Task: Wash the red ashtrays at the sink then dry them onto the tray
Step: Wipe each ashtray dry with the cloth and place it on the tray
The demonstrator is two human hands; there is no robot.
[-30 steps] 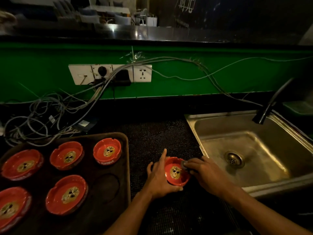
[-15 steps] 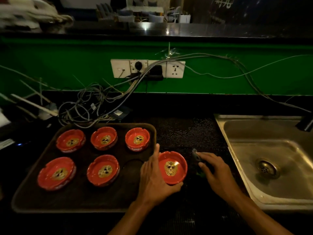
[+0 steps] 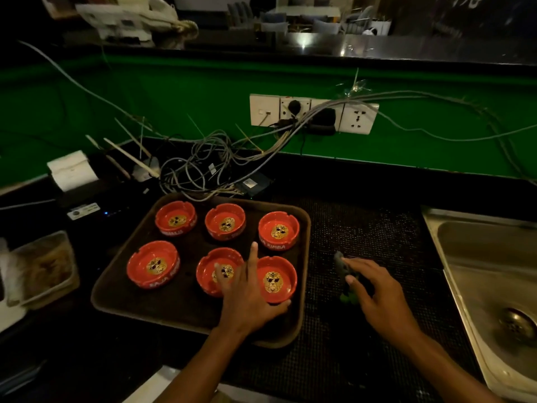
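Ashtray [image 3: 276, 279] six of six is being gripped on the tray [image 3: 186, 308] by the left hand [image 3: 250, 298], index raised; a scrubber [image 3: 343, 267] is being pinched by the right hand [image 3: 377, 292].

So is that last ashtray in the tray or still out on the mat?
In the tray. The ashtray sits upright in the near right slot, with the left hand round its near rim.
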